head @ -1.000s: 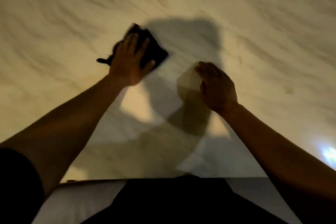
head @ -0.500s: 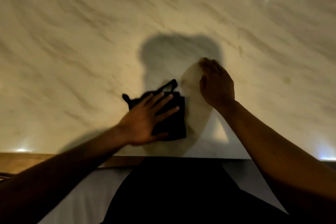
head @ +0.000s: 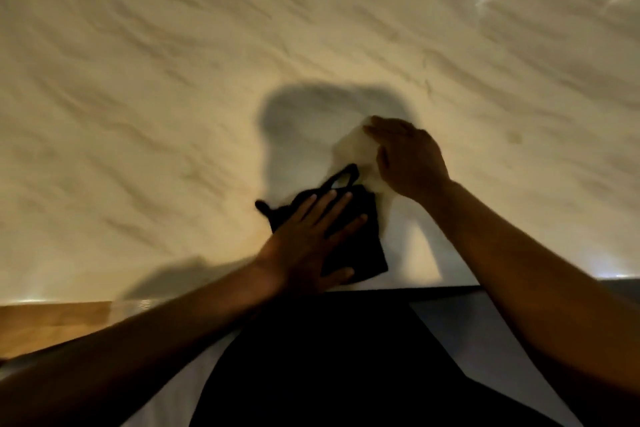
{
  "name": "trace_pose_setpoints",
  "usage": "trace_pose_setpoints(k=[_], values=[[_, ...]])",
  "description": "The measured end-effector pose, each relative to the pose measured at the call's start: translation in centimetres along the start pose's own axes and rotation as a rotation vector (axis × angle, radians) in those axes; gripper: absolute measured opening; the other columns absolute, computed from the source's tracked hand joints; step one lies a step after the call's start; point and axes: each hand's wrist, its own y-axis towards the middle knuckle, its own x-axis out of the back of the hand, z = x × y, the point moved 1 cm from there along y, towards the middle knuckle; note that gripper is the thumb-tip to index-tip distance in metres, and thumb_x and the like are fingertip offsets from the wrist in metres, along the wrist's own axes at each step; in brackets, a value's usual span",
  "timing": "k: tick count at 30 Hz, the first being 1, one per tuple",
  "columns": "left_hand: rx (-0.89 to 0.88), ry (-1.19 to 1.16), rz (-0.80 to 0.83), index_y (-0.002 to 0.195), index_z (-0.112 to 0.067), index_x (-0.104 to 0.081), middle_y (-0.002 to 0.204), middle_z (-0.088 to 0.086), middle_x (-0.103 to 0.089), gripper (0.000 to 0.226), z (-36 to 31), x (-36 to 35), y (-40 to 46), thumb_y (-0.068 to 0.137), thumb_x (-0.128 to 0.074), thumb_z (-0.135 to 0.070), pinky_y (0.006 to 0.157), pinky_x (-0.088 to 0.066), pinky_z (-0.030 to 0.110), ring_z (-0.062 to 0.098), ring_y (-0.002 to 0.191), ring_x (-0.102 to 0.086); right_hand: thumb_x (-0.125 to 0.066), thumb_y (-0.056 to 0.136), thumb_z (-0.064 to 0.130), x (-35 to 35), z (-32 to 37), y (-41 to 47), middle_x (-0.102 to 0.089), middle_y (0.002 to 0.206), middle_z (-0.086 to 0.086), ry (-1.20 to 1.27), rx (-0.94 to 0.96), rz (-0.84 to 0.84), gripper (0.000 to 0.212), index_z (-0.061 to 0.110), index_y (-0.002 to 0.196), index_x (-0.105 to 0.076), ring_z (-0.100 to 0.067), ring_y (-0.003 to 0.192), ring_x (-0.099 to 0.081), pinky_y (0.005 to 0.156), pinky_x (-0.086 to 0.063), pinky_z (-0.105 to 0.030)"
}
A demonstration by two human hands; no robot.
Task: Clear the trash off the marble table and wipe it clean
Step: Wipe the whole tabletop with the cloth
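The left hand (head: 311, 239) lies flat with straight, spread fingers on a black folded cloth with a small hanging loop (head: 356, 243), pressing it onto the cream marble surface with grey-brown veins (head: 173, 97) near the near edge. The cloth sits under the palm and fingers; its loop sticks out beyond the fingertips. Just beside it, touching the loop, is a pale crumpled paper napkin (head: 356, 152), which the right hand (head: 408, 159) covers with curled fingers; whether that grip pinches it, I cannot tell.
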Motion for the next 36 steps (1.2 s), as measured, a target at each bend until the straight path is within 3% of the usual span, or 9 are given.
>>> trace_pose_setpoints(k=[3,7,9,16,20,24,28,32,36], values=[[-0.030,0.092,-0.044,0.160,-0.027,-0.020,0.166,0.013,-0.015,0.078,7.0,0.7,2.5,0.096,-0.030,-0.071,0.122,-0.014,0.053,0.038,0.152,-0.013,-0.044,0.090,0.024,1.6,-2.1,0.6,-0.053,0.147,-0.003,-0.060,-0.011,-0.015,0.048,0.022,0.135,-0.062,-0.032,0.129,-0.052,0.099,-0.047,-0.046],[0.551,0.095,-0.045,0.161,-0.024,-0.006,0.166,0.016,-0.010,0.084,14.9,2.8,6.4,0.093,-0.006,-0.074,0.121,-0.017,0.053,0.038,0.152,-0.011,-0.051,0.090,0.022,4.3,-5.0,0.5,-0.056,0.143,-0.005,-0.092,-0.145,-0.070,0.041,0.021,0.128,-0.067,-0.036,0.125,-0.055,0.094,-0.050,-0.049],[0.681,0.055,-0.077,0.161,-0.022,-0.003,0.166,0.017,-0.006,0.083,13.9,2.8,8.1,0.094,-0.011,-0.071,0.122,-0.011,0.053,0.040,0.152,-0.007,-0.050,0.090,0.027,4.3,-5.7,-0.1,-0.054,0.145,-0.005,-0.088,-0.191,-0.023,0.043,0.021,0.130,-0.064,-0.038,0.125,-0.054,0.095,-0.050,-0.051],[0.006,-0.024,-0.042,0.160,-0.025,-0.017,0.167,0.015,-0.007,0.082,0.1,0.9,5.6,0.093,-0.038,-0.067,0.123,-0.007,0.054,0.038,0.153,-0.002,-0.027,0.083,0.043,2.8,-5.8,-1.1,-0.048,0.152,-0.003,0.001,-0.253,-0.059,0.069,0.021,0.142,-0.055,-0.031,0.137,-0.045,0.103,-0.045,-0.048],[-0.237,0.014,0.005,0.160,-0.030,-0.014,0.168,0.008,-0.005,0.079,0.8,1.1,6.3,0.095,-0.034,-0.070,0.124,-0.004,0.050,0.033,0.154,0.000,-0.034,0.086,0.040,3.8,-6.5,-1.3,-0.044,0.154,-0.001,-0.012,-0.203,0.018,0.064,0.022,0.145,-0.051,-0.032,0.139,-0.043,0.105,-0.045,-0.049],[0.060,0.060,-0.065,0.159,-0.026,-0.021,0.165,0.015,-0.018,0.080,8.4,2.6,12.5,0.094,-0.029,-0.072,0.119,-0.020,0.057,0.040,0.151,-0.017,-0.054,0.091,0.023,4.5,-7.4,-1.0,-0.045,0.154,0.004,-0.008,-0.172,0.036,0.052,0.026,0.144,-0.053,-0.026,0.138,-0.045,0.106,-0.045,-0.043],[0.456,0.004,-0.088,0.161,-0.022,-0.010,0.166,0.017,-0.008,0.086,9.8,3.4,15.8,0.091,-0.019,-0.072,0.121,-0.009,0.056,0.040,0.152,-0.007,-0.054,0.093,0.021,5.1,-9.0,-0.2,-0.049,0.150,0.003,0.038,-0.212,-0.010,0.046,0.027,0.138,-0.059,-0.025,0.131,-0.051,0.105,-0.046,-0.040],[0.072,-0.050,-0.145,0.158,-0.018,-0.027,0.163,0.021,-0.021,0.082,0.0,1.1,14.6,0.093,-0.034,-0.067,0.119,-0.017,0.059,0.045,0.150,-0.016,-0.050,0.092,0.021,5.7,-12.7,0.7,-0.053,0.145,-0.003,0.064,-0.248,-0.181,0.044,0.024,0.134,-0.061,-0.031,0.126,-0.053,0.100,-0.048,-0.042],[-0.230,-0.091,0.002,0.159,-0.029,-0.020,0.168,0.009,-0.008,0.082,-8.1,-0.1,11.8,0.092,-0.042,-0.069,0.124,-0.001,0.049,0.031,0.155,0.000,-0.051,0.094,0.018,5.8,-16.2,2.5,-0.048,0.149,-0.004,0.043,-0.244,-0.126,0.045,0.021,0.138,-0.058,-0.031,0.134,-0.046,0.104,-0.042,-0.042]])
